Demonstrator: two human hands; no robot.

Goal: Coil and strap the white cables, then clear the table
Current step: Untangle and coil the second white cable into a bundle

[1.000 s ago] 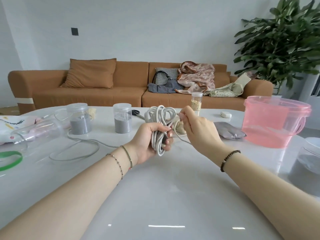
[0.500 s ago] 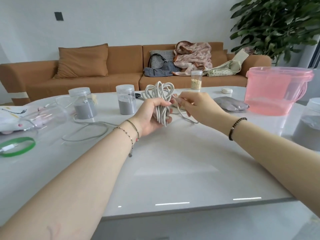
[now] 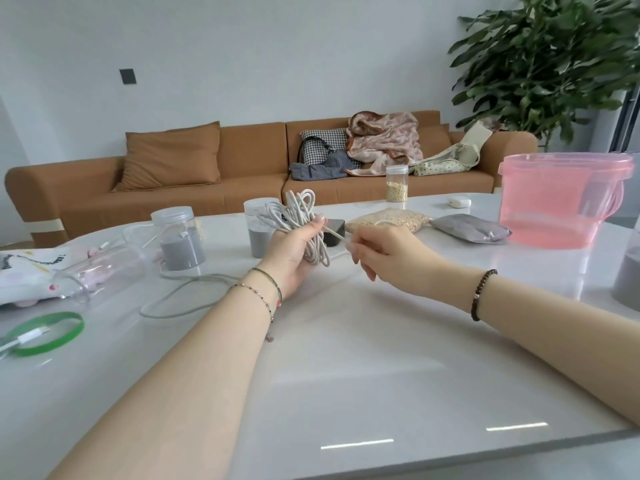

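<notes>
Left hand [image 3: 294, 251] fingers curl round coiled white cable bundle [image 3: 302, 216], held above glossy white table [image 3: 346, 375]. Right hand [image 3: 384, 252] fingertips pinch its 1 loose strand [image 3: 335, 234], just beside the coil.

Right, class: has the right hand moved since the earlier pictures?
Yes. The right hand has drawn back toward the person, away from the white cable coil, uncovering the bag of oats behind it.

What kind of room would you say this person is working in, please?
Probably a home living room: a brown sofa with a cushion stands along the wall, a large leafy houseplant fills the corner, and the work happens at a glossy white table.
</notes>
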